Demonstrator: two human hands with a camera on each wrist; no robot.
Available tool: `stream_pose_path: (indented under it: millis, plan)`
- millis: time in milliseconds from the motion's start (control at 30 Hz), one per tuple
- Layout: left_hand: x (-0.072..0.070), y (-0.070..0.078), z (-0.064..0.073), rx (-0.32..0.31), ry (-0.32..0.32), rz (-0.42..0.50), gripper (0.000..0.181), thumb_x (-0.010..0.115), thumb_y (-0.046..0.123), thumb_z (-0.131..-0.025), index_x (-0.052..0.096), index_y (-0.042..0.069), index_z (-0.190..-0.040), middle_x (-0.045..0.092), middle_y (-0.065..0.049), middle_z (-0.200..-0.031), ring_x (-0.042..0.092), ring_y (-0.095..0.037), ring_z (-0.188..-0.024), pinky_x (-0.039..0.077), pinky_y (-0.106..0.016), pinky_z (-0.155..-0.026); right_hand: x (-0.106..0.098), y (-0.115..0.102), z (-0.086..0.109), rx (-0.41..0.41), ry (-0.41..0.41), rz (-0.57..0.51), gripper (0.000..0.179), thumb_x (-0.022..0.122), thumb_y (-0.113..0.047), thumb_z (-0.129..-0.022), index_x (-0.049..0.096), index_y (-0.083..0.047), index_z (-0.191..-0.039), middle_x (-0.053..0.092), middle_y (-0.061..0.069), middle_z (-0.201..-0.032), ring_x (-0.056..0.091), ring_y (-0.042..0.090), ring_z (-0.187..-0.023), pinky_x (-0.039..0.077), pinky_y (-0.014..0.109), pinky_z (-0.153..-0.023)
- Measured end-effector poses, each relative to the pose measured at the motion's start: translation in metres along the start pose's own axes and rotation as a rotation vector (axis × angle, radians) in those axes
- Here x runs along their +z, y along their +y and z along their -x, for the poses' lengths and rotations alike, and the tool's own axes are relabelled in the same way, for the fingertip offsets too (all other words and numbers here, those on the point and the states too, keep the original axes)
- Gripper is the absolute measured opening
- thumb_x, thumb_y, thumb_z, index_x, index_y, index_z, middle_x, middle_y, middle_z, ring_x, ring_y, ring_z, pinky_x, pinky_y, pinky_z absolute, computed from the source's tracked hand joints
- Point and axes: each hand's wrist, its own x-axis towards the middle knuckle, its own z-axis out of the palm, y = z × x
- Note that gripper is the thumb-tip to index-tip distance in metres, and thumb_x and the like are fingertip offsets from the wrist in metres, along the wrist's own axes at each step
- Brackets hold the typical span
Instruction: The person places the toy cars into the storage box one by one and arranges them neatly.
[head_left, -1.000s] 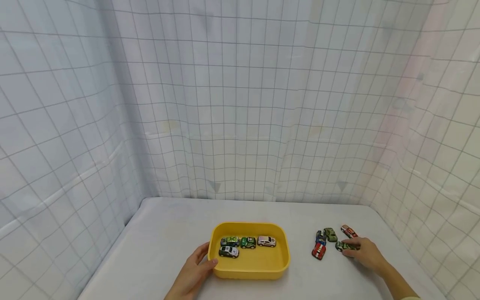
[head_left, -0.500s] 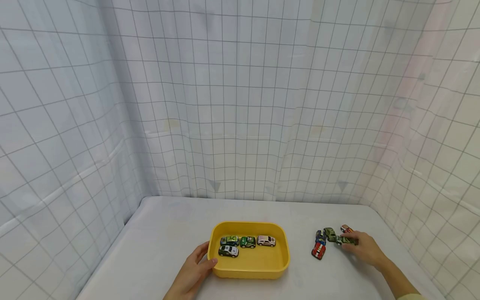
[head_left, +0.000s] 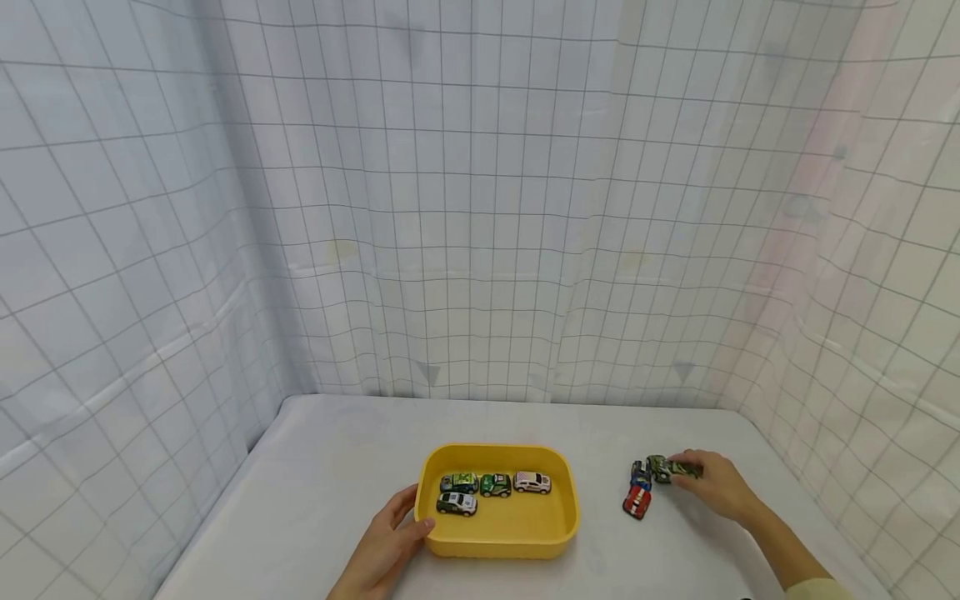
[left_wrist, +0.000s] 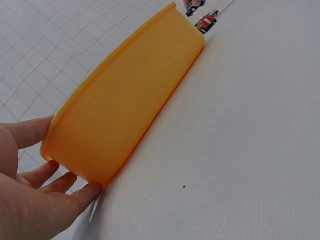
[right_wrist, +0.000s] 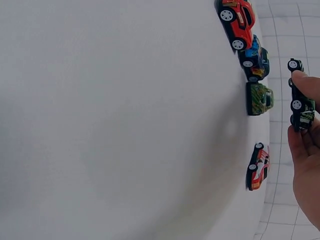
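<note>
My left hand [head_left: 386,537] grips the left end of a yellow tray [head_left: 498,551], its thumb at the rim and fingers against the outer wall in the left wrist view. Several toy cars sit inside, among them a green one [head_left: 496,485] and a white one [head_left: 532,482]. At the right, my right hand [head_left: 712,486] pinches a green camouflage-patterned toy car [right_wrist: 302,107], raised over the table with its wheels showing in the right wrist view. Near it stand a red car [head_left: 637,502], a blue car [head_left: 641,475] and another green car [head_left: 659,468].
A red, white and orange toy car [right_wrist: 259,167] stands apart from the others in the right wrist view; the right hand hides it in the head view. The white table [head_left: 337,450] is enclosed by grid-patterned white curtains [head_left: 480,250] at the back and sides.
My right hand has taken the camouflage toy car up off the table and moved it slightly away and leftward, covering the far red car. The left hand and tray stay put.
</note>
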Motion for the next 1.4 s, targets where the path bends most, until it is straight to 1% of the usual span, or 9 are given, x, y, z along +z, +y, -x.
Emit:
stream_pose_path:
  millis: [100, 233, 367, 600, 667, 767, 933, 1200, 1400]
  plan:
    - [0.0, 0.0, 0.0, 0.003, -0.004, 0.003, 0.083, 0.075, 0.005, -0.094, 0.024, -0.005, -0.159, 0.013, -0.033, -0.164, 0.028, -0.049, -0.146, 0.04, -0.054, -0.114, 0.002, -0.007, -0.003, 0.009, 0.004, -0.009, 0.033, 0.078, -0.017, -0.092, 0.073, 0.003, -0.118, 0.071, 0.015, -0.113, 0.064, 0.034, -0.103, 0.054, 0.052, -0.087]
    - [-0.001, 0.0, 0.0, -0.002, 0.003, 0.0, 0.083, 0.075, 0.004, -0.095, 0.023, -0.005, -0.159, 0.012, -0.033, -0.164, 0.028, -0.049, -0.146, 0.04, -0.053, -0.114, 0.008, -0.021, -0.009, 0.001, 0.006, -0.023, 0.034, 0.078, -0.018, -0.093, 0.072, 0.003, -0.119, 0.071, 0.013, -0.114, 0.064, 0.031, -0.103, 0.055, 0.049, -0.086]
    - [-0.001, 0.001, -0.001, -0.006, 0.01, -0.01, 0.083, 0.075, 0.005, -0.095, 0.023, -0.005, -0.159, 0.012, -0.033, -0.164, 0.028, -0.049, -0.146, 0.04, -0.054, -0.113, 0.014, -0.035, -0.016, -0.04, 0.001, -0.045, 0.032, 0.078, -0.018, -0.094, 0.073, 0.001, -0.119, 0.07, 0.01, -0.114, 0.063, 0.027, -0.101, 0.055, 0.047, -0.084]
    - [0.0, 0.0, 0.0, -0.002, 0.014, -0.011, 0.082, 0.074, 0.004, -0.095, 0.024, -0.006, -0.159, 0.013, -0.034, -0.163, 0.028, -0.05, -0.146, 0.04, -0.054, -0.113, 0.022, -0.056, -0.025, -0.094, -0.02, -0.061, 0.031, 0.078, -0.021, -0.094, 0.073, -0.003, -0.119, 0.07, 0.005, -0.112, 0.062, 0.017, -0.096, 0.056, 0.033, -0.078]
    - [0.0, 0.0, 0.0, 0.0, 0.015, -0.012, 0.082, 0.074, 0.003, -0.094, 0.024, -0.006, -0.159, 0.013, -0.035, -0.163, 0.027, -0.05, -0.146, 0.041, -0.054, -0.113, 0.024, -0.062, -0.027, -0.113, -0.021, -0.066, 0.03, 0.078, -0.019, -0.094, 0.073, -0.003, -0.118, 0.07, 0.005, -0.112, 0.063, 0.018, -0.096, 0.057, 0.033, -0.078]
    - [0.0, 0.0, 0.0, 0.0, 0.012, -0.011, 0.082, 0.074, 0.003, -0.094, 0.024, -0.006, -0.159, 0.012, -0.035, -0.163, 0.027, -0.05, -0.146, 0.041, -0.054, -0.113, 0.028, -0.07, -0.029, -0.142, -0.022, -0.07, 0.028, 0.078, -0.018, -0.094, 0.073, -0.003, -0.117, 0.071, 0.006, -0.112, 0.064, 0.02, -0.097, 0.058, 0.037, -0.081]
    - [0.001, 0.0, -0.001, -0.002, 0.012, -0.008, 0.081, 0.074, 0.002, -0.094, 0.024, -0.006, -0.159, 0.012, -0.034, -0.164, 0.028, -0.049, -0.146, 0.04, -0.053, -0.113, 0.035, -0.08, -0.033, -0.17, -0.049, -0.058, 0.027, 0.076, -0.019, -0.095, 0.074, -0.006, -0.119, 0.07, 0.001, -0.114, 0.064, 0.018, -0.099, 0.059, 0.038, -0.087]
    - [0.001, 0.0, -0.001, -0.003, 0.017, -0.01, 0.082, 0.074, 0.002, -0.094, 0.023, -0.006, -0.159, 0.01, -0.034, -0.164, 0.027, -0.049, -0.146, 0.04, -0.054, -0.113, 0.048, -0.097, -0.042, -0.241, -0.08, -0.08, 0.025, 0.076, -0.018, -0.096, 0.073, -0.008, -0.119, 0.069, -0.003, -0.112, 0.065, 0.018, -0.099, 0.059, 0.04, -0.089]
    - [0.001, 0.0, 0.0, -0.006, 0.024, -0.005, 0.083, 0.075, 0.003, -0.094, 0.024, -0.007, -0.159, 0.01, -0.035, -0.164, 0.028, -0.049, -0.146, 0.04, -0.054, -0.113, 0.059, -0.111, -0.045, -0.272, -0.096, -0.097, 0.025, 0.076, -0.018, -0.096, 0.074, -0.01, -0.12, 0.07, -0.003, -0.114, 0.066, 0.019, -0.102, 0.059, 0.04, -0.09]
